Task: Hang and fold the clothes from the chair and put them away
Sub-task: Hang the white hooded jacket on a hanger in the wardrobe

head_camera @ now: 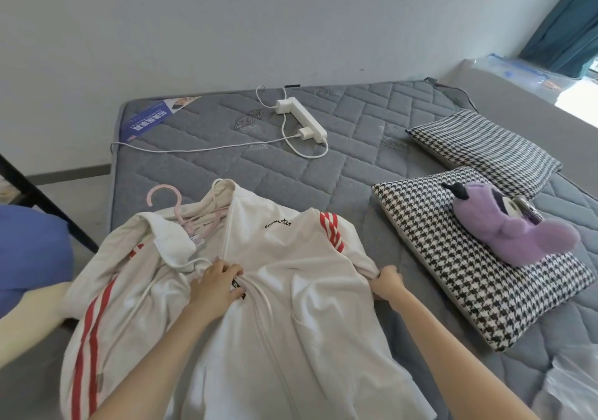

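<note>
**A:** Where is the garment lying?

**B:** The white hooded zip-up jacket with red stripes [291, 258] is lying front-up on the grey quilted mattress [291, 167], near its front edge. The pink plastic hanger [176, 206] is sitting inside the neck, with its hook poking out beside the hood.

**A:** And the hands?

**B:** The left hand [216, 285] is curling its fingers onto the zip line [259, 293], pinching cloth beside a small black tab. The right hand [386, 282] is gripping a bunch of fabric at the jacket's side, below the striped shoulder, with its fingers closed tight.

**A:** Which step is going on?

**B:** I'm judging it as the hanging step, with the jacket being closed and squared on the hanger. Whether the zip is actually running, I cannot tell.

**A:** What is the next move asking for?

**B:** Probably pulling the cloth taut while running the zip upward. After that, lifting by the hook, so the shoulders are not slipping off.
</note>
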Tool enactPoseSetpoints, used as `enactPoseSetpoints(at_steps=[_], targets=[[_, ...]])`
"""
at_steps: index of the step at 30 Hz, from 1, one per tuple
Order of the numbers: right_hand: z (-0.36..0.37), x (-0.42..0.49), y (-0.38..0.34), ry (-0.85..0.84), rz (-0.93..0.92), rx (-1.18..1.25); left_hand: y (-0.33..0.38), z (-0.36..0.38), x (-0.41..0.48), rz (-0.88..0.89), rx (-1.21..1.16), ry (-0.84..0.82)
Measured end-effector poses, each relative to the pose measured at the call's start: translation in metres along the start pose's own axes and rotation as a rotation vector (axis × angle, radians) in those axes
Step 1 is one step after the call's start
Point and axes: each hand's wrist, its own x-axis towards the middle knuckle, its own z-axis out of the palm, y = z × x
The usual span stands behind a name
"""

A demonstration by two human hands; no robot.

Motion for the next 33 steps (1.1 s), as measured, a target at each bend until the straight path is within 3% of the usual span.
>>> enactPoseSetpoints(at_steps=[6, 10, 14, 16, 18, 19, 23, 27, 33], targets=[[-0.012, -0.007, -0.01, -0.021, -0.058, 0.044, 0.002, -0.002, 0.002, -0.013, -0.017, -0.006], [-0.061, -0.016, -0.035, 0.301, -0.262, 0.226, 0.003, -0.002, 0.003, -0.019, -0.017, -0.01], [-0.113, -0.046, -0.073, 0.74, -0.537, 0.485, 0.003, -0.003, 0.003, -0.024, -0.01, 0.0], [-0.124, -0.057, -0.086, 0.884, -0.631, 0.478, 0.003, -0.003, 0.002, -0.028, -0.006, -0.002], [-0.123, -0.058, -0.086, 0.949, -0.613, 0.291, 0.003, -0.002, 0.002, -0.024, -0.003, -0.012], [-0.118, -0.053, -0.081, 0.903, -0.579, 0.156, 0.003, -0.003, 0.002, -0.024, -0.016, -0.027], [-0.083, -0.04, -0.061, 0.329, -0.294, -0.254, -0.004, -0.011, 0.0, 0.041, -0.127, -0.127], [-0.036, -0.048, -0.068, 0.341, -0.401, -0.434, -0.01, -0.026, -0.013, 0.104, -0.286, 0.034], [0.035, -0.063, -0.106, 0.131, -0.701, -0.395, -0.028, -0.047, -0.026, -0.119, -0.38, 0.331]])
